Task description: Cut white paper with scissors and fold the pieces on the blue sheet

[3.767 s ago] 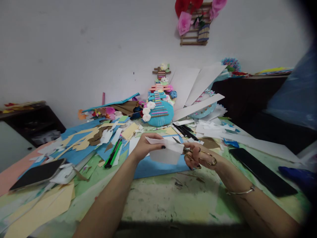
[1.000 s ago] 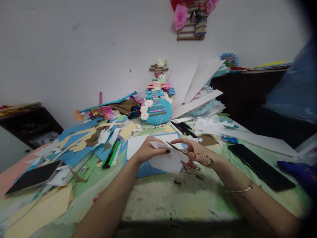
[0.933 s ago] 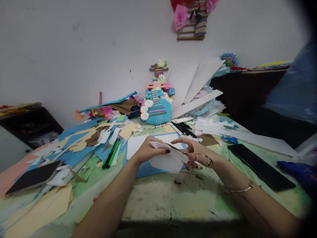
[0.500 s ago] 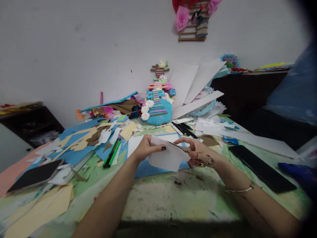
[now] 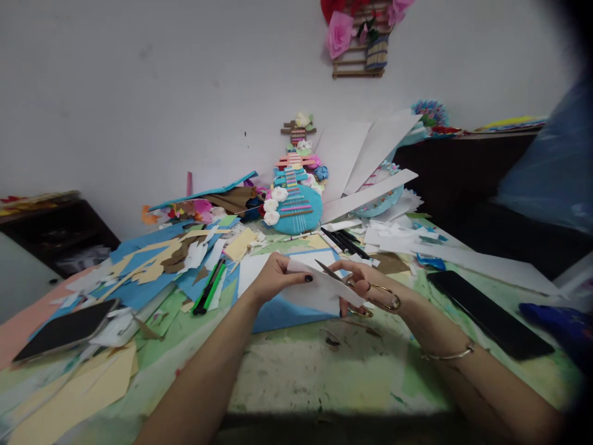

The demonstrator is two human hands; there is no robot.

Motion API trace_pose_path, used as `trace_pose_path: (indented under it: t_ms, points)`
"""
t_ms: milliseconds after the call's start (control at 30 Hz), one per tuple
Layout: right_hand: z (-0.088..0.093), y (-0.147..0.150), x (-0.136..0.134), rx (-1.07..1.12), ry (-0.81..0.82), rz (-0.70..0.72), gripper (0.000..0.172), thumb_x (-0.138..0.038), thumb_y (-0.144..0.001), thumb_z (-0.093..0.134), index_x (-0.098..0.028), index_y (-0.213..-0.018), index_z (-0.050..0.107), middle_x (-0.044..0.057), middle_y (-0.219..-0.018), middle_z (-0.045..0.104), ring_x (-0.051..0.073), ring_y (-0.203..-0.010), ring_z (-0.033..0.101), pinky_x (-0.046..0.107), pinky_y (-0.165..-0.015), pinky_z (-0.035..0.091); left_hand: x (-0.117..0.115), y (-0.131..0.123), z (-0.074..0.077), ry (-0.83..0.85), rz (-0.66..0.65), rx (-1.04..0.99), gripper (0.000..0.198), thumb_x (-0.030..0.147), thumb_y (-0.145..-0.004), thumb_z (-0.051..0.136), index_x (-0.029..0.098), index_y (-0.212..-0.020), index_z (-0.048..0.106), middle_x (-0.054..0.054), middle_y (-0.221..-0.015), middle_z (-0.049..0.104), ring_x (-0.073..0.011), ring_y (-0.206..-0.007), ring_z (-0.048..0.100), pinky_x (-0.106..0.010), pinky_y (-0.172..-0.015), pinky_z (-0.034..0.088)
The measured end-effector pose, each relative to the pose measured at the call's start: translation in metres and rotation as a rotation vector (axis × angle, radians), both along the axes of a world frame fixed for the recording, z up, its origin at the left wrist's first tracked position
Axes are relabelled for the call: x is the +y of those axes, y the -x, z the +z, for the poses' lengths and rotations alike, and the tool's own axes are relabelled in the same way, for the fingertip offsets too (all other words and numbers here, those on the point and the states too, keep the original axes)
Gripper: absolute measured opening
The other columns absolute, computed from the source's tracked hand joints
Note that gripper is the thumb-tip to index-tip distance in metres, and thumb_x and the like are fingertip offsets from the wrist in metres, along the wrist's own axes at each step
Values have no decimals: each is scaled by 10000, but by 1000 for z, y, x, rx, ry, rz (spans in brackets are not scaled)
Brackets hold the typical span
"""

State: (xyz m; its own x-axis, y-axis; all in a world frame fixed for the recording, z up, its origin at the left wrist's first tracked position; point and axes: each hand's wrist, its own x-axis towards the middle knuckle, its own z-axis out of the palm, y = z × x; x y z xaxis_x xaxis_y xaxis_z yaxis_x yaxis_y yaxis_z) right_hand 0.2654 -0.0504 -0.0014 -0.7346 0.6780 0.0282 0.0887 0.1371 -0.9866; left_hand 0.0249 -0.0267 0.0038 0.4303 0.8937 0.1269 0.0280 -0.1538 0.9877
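My left hand (image 5: pixel 273 281) pinches a white sheet of paper (image 5: pixel 319 290) by its left edge and holds it just above the table. My right hand (image 5: pixel 370 290) has its fingers through the gold handles of a pair of scissors (image 5: pixel 365 293). The scissors' blades are parted and bite into the paper's upper edge. Both hands sit over a blue sheet (image 5: pixel 278 312) near the middle of the table.
A paint-stained green table (image 5: pixel 324 371) carries heaps of paper scraps. Green and black pens (image 5: pixel 208 287) lie to the left, black markers (image 5: pixel 345 242) beyond. One phone (image 5: pixel 62 330) lies far left, another (image 5: pixel 486 312) to the right. A blue paper guitar (image 5: pixel 294 201) leans on the wall.
The paper has turned and tilted in my left hand, lying flatter now. The scissors have worked along its upper edge and their blades stand open again.
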Motion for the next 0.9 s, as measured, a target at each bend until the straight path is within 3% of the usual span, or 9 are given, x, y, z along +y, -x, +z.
trace_pose_path:
  t_ms: [100,233,433,700,900]
  points:
    - [4,1,-2,-30,-53,-4,609,-498,-756,565,-153,-1224,386,65,-705,697,114,-462,523,196,-414,380,0,-3,-1,-18,-15,31,223,299,-554,784,104,-656,744,-30,-553,659,-106,-485,549,-182,-461,408]
    - [3,3,-3,-15,-47,19,673,-567,-765,552,-160,-1264,358,70,-711,696,111,-470,542,188,-415,387,-1,-6,-4,-53,-41,55,209,286,-575,775,104,-675,747,-21,-556,655,-87,-480,524,-167,-453,378]
    - [-8,5,0,68,-51,16,707,-636,-778,499,-151,-1271,353,61,-664,679,79,-394,472,173,-377,361,-1,-5,-5,-2,-55,38,210,275,-576,778,107,-699,749,-45,-619,689,-105,-521,565,-185,-500,430]
    - [1,4,-5,115,-19,18,778,-640,-692,605,-129,-1238,389,27,-594,655,65,-367,437,151,-338,318,-1,-4,-2,-13,-60,49,204,268,-575,777,108,-698,750,-48,-622,695,-106,-523,567,-183,-500,426]
    - [0,5,-7,131,-23,-23,762,-614,-678,629,-110,-1210,425,-53,-467,544,72,-358,430,158,-350,315,-1,-3,-2,-38,-64,59,230,288,-585,773,105,-723,753,-54,-631,696,-107,-516,556,-184,-483,410]
